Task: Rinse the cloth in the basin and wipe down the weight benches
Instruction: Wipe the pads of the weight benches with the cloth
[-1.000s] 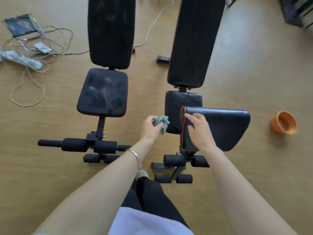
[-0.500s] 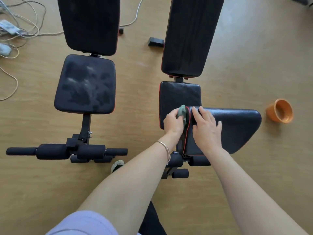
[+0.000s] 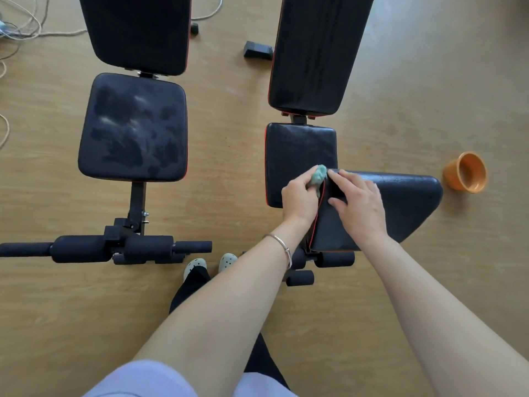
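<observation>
Small crumpled pale-green cloth [image 3: 319, 175], bunched against the red-piped edge of a black vinyl pad [image 3: 406, 202] over the black padded weight bench seat [image 3: 299, 150], left hand [image 3: 299, 200] with fingers curled round it, right hand [image 3: 359, 206] flat on the pad, fingers straight, slightly spread

Both arms extended forward, hands close together. Left hand [image 3: 299, 200] curled round a cloth [image 3: 319, 176]. Right hand [image 3: 359, 207] flat, fingers spread.
</observation>
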